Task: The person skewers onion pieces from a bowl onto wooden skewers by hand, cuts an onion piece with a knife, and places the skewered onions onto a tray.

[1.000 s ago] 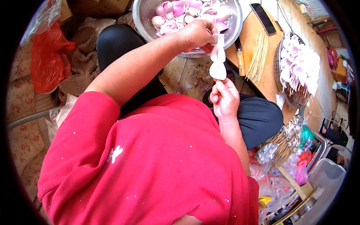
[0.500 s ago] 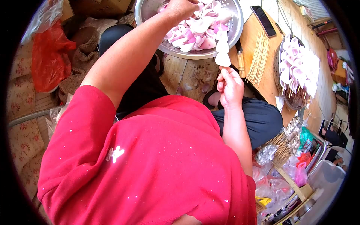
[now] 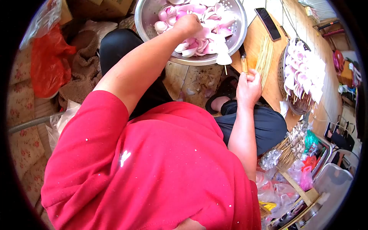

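My left hand (image 3: 189, 25) is closed among pink-and-white onion pieces (image 3: 197, 46) in a perforated metal colander (image 3: 240, 36). Its fingertips point down into the pieces, and what they grip is hidden. A skewer of onion pieces (image 3: 223, 58) leans over the colander's near rim, its bare stick end jutting out, with no hand on it. My right hand (image 3: 249, 89) has its fingers curled beside a wooden-handled knife (image 3: 244, 64) and a bundle of bamboo skewers (image 3: 265, 55). Whether it pinches a stick cannot be made out.
A phone (image 3: 268, 23) lies on the wooden board (image 3: 251, 34). To the right stands a dark basket (image 3: 282, 73) heaped with filled onion skewers (image 3: 303, 73). Plastic bags (image 3: 281, 195) and more sticks lie at lower right; a red bag (image 3: 50, 63) is at left.
My right hand has let go of the filled skewer, now on the colander rim, and moved right to the knife handle and bamboo skewers. My left hand has come lower into the onion pieces.
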